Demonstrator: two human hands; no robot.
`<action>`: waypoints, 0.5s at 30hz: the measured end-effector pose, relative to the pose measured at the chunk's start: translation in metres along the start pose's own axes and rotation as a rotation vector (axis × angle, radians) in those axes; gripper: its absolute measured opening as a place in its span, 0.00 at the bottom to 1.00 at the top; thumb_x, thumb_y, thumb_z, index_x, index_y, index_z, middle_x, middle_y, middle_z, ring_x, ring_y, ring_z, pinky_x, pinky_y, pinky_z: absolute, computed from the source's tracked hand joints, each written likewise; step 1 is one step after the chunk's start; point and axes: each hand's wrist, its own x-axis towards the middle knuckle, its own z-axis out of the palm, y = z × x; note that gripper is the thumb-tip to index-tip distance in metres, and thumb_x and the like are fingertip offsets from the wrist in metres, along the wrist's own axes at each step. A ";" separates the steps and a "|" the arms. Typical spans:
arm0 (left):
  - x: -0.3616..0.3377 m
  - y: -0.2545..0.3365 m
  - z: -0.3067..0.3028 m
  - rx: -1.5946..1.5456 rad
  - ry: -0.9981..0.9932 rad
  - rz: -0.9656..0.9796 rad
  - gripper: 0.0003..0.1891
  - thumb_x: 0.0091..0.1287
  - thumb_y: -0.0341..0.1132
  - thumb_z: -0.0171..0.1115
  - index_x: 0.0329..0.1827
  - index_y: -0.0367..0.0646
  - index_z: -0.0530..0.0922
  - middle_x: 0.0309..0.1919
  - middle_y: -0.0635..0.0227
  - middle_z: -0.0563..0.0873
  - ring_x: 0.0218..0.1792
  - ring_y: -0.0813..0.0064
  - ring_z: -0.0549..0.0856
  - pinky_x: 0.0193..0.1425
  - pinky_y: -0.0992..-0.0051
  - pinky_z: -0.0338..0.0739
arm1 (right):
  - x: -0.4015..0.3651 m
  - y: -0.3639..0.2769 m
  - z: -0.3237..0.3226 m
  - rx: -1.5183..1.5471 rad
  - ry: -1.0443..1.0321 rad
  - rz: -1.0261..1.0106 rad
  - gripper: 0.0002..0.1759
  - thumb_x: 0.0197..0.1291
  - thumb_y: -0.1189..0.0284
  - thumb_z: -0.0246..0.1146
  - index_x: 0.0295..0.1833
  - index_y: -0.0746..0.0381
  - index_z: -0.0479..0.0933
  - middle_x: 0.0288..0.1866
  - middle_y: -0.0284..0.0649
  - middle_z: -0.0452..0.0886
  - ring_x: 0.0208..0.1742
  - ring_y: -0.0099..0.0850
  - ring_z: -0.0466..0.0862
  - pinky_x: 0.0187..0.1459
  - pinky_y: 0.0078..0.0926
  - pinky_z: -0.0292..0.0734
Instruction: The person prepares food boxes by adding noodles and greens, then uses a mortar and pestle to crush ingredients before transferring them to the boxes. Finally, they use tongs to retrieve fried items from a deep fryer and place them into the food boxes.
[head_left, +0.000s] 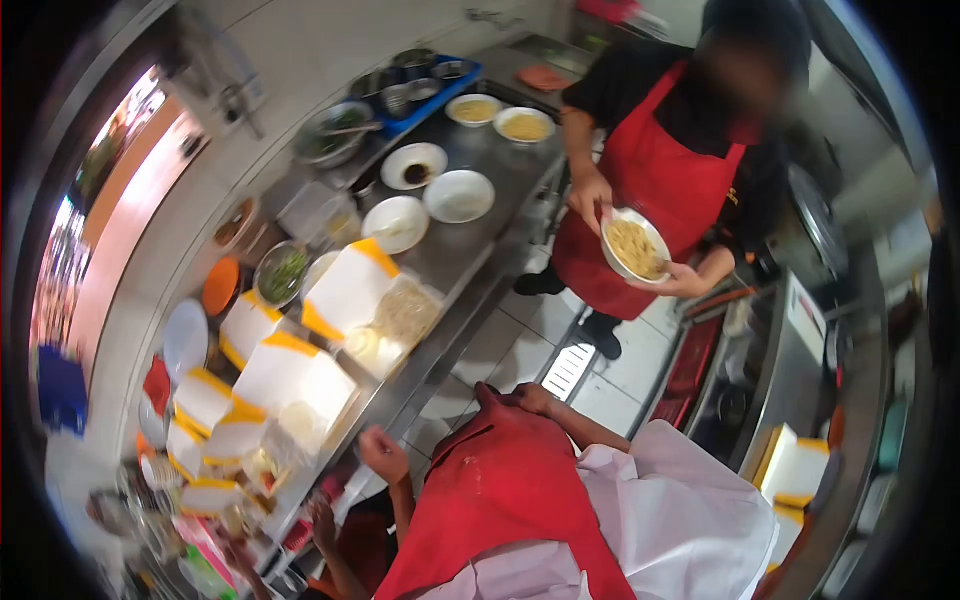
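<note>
My right hand (537, 399) is closed on the gathered upper edge of the red apron (480, 490) that I wear over white clothing. To its left my left hand (385, 455) is raised beside the steel counter, with its fingers curled in and nothing visible in them. Closest to that hand on the counter are an open white and yellow takeaway box (295, 385) and a clear bag (300, 425). Another open takeaway box (350, 290) stands farther along, next to a clear pack of noodles (407, 310).
Opposite, a co-worker in a red apron (640, 150) holds a bowl of noodles (635, 246). Another person's hands (322, 525) show at lower left. White bowls (460, 196), a bowl of greens (283, 275) and a blue tray (430, 100) stand on the steel counter (490, 235). Cooking equipment (740, 370) lines the right.
</note>
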 end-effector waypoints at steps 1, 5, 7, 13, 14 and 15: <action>-0.013 -0.015 0.023 -0.045 -0.234 -0.106 0.07 0.69 0.27 0.55 0.44 0.35 0.80 0.32 0.60 0.81 0.27 0.65 0.78 0.31 0.67 0.72 | -0.005 0.007 0.004 0.001 0.024 0.028 0.31 0.61 0.46 0.59 0.56 0.60 0.82 0.53 0.49 0.85 0.55 0.46 0.84 0.59 0.39 0.76; -0.045 -0.034 0.065 -0.183 -1.238 -0.014 0.11 0.71 0.33 0.54 0.49 0.36 0.79 0.34 0.55 0.84 0.35 0.63 0.84 0.43 0.65 0.78 | -0.021 0.047 0.034 0.178 0.190 0.068 0.29 0.61 0.47 0.59 0.53 0.60 0.84 0.53 0.50 0.85 0.55 0.48 0.83 0.58 0.41 0.76; -0.062 -0.051 0.083 -0.093 -1.607 0.056 0.12 0.71 0.35 0.55 0.47 0.36 0.80 0.33 0.55 0.84 0.34 0.63 0.84 0.41 0.65 0.78 | -0.039 0.057 0.040 0.265 0.273 0.073 0.25 0.58 0.52 0.59 0.48 0.62 0.85 0.48 0.53 0.85 0.52 0.52 0.84 0.55 0.46 0.77; -0.078 -0.102 0.107 0.248 -1.849 -0.040 0.15 0.68 0.40 0.57 0.44 0.37 0.81 0.29 0.56 0.85 0.30 0.64 0.85 0.38 0.64 0.79 | -0.095 0.100 0.095 0.452 0.610 0.334 0.25 0.60 0.52 0.59 0.48 0.62 0.85 0.48 0.52 0.86 0.52 0.47 0.84 0.55 0.41 0.77; -0.076 -0.105 0.112 0.264 -1.848 -0.054 0.15 0.68 0.41 0.57 0.44 0.37 0.82 0.28 0.56 0.85 0.29 0.64 0.85 0.37 0.64 0.79 | -0.115 0.101 0.103 0.554 0.559 0.381 0.25 0.60 0.53 0.59 0.48 0.64 0.85 0.45 0.52 0.86 0.49 0.45 0.86 0.53 0.40 0.78; -0.074 -0.106 0.116 0.272 -1.833 -0.074 0.16 0.67 0.42 0.57 0.43 0.37 0.82 0.28 0.56 0.85 0.29 0.64 0.85 0.36 0.63 0.79 | -0.129 0.106 0.119 0.637 0.604 0.423 0.25 0.60 0.53 0.59 0.48 0.64 0.85 0.45 0.52 0.87 0.49 0.43 0.86 0.53 0.39 0.78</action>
